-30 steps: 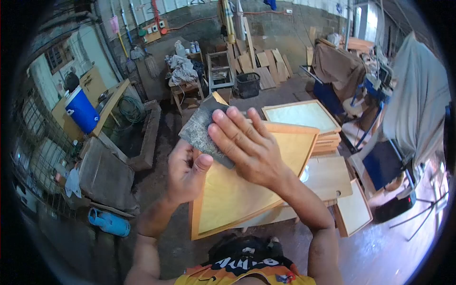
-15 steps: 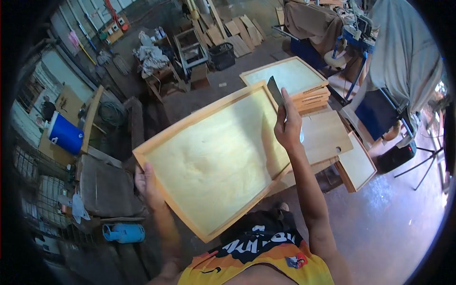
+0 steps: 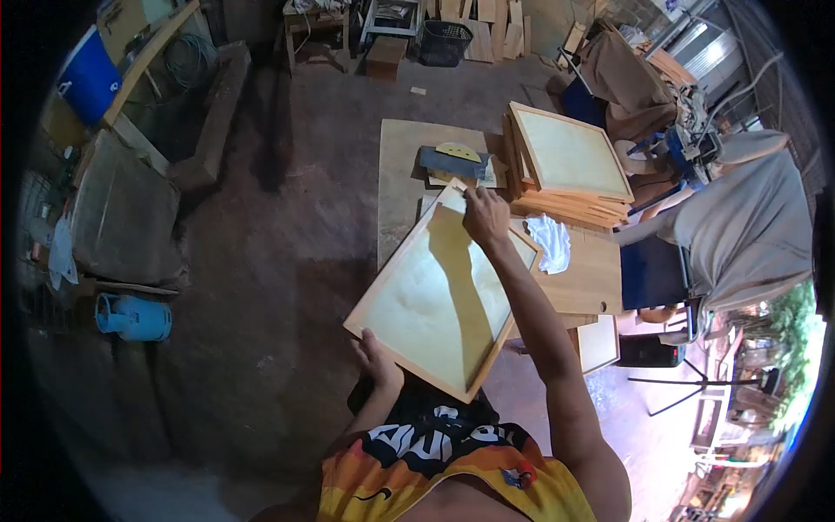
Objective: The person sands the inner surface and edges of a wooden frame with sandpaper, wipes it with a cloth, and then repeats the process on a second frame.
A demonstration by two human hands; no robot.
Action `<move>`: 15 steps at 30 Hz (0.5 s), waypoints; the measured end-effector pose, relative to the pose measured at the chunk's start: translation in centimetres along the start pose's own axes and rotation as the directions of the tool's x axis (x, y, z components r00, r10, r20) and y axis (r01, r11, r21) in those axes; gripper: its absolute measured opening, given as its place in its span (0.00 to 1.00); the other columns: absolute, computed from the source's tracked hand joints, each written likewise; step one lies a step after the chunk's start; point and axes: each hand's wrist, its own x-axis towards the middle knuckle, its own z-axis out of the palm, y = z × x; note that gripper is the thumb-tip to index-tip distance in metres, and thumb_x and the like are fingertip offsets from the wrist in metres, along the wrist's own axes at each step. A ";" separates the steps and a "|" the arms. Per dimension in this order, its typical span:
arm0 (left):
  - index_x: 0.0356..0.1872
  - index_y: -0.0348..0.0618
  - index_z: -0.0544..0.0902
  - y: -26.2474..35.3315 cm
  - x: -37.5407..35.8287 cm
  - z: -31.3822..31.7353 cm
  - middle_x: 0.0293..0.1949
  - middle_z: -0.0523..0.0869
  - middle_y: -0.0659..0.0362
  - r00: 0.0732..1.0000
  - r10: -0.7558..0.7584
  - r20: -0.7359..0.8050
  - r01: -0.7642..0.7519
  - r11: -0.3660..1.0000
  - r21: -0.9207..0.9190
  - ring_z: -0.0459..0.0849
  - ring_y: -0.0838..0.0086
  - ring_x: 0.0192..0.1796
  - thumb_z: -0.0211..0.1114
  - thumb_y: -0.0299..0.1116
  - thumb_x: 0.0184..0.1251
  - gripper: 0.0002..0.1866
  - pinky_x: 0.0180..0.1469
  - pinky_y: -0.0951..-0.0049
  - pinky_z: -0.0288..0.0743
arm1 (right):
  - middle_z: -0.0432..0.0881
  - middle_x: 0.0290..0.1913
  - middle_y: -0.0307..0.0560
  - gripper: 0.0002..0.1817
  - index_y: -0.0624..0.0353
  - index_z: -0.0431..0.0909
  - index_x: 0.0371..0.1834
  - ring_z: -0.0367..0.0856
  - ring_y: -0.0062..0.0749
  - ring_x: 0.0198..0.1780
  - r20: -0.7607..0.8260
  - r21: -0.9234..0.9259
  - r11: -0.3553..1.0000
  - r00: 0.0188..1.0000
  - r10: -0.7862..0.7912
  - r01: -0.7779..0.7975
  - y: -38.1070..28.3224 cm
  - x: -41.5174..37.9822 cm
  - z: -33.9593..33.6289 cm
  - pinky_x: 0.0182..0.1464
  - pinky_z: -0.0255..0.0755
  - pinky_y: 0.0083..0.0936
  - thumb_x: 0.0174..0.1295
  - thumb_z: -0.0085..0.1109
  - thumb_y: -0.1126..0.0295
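Note:
A shallow wooden tray (image 3: 432,300), a pale panel with a raised light-wood rim, is tilted in front of me, its far end over the workbench. My left hand (image 3: 380,365) grips its near left corner, thumb on the rim and fingers beneath. At the far end, my right hand (image 3: 487,216) is closed against the inside of the rim. Whatever it holds is hidden by the fingers. Just beyond lie a dark grey flat sheet (image 3: 445,165) and a yellow half-round piece with holes (image 3: 458,152). A white cloth (image 3: 549,244) is right of the tray.
Similar framed trays (image 3: 570,157) are stacked on the workbench (image 3: 583,283). Another tray (image 3: 598,344) sits lower at the right. A draped machine (image 3: 739,217) and a black tripod (image 3: 696,383) stand further right. On the left are a blue gas cylinder (image 3: 135,318) and a blue cooler (image 3: 90,76).
My view has turned, and the tray is lower and nearer the bench. My right hand, which held up a dark flat piece beside the tray, has moved onto its far end. My left hand keeps its grip.

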 end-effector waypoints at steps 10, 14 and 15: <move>0.57 0.35 0.74 1.6 -0.1 -8.2 0.52 0.82 0.51 0.372 -0.856 0.358 0.495 0.509 0.704 0.82 0.67 0.56 0.59 0.38 0.75 0.19 0.61 0.63 0.75 | 0.78 0.57 0.52 0.25 0.58 0.74 0.61 0.75 0.47 0.59 0.043 -0.034 0.995 0.994 0.100 -0.098 -1.4 -4.5 6.9 0.61 0.70 0.39 0.56 0.58 0.71; 0.56 0.31 0.73 2.3 1.7 -8.2 0.51 0.82 0.47 0.495 -0.817 0.295 0.634 0.572 0.521 0.84 0.61 0.53 0.63 0.41 0.72 0.23 0.58 0.61 0.79 | 0.79 0.56 0.51 0.22 0.57 0.77 0.56 0.75 0.45 0.60 0.009 -0.116 0.991 0.998 0.062 -0.061 0.0 -4.9 6.9 0.64 0.66 0.41 0.55 0.59 0.69; 0.56 0.31 0.72 2.5 2.5 -7.9 0.51 0.82 0.47 0.488 -0.824 0.288 0.644 0.562 0.519 0.85 0.61 0.53 0.63 0.41 0.72 0.23 0.58 0.61 0.79 | 0.81 0.55 0.48 0.22 0.56 0.81 0.51 0.77 0.46 0.58 0.119 -0.237 0.957 0.972 0.201 -0.169 -1.2 -4.2 4.9 0.63 0.69 0.40 0.50 0.66 0.66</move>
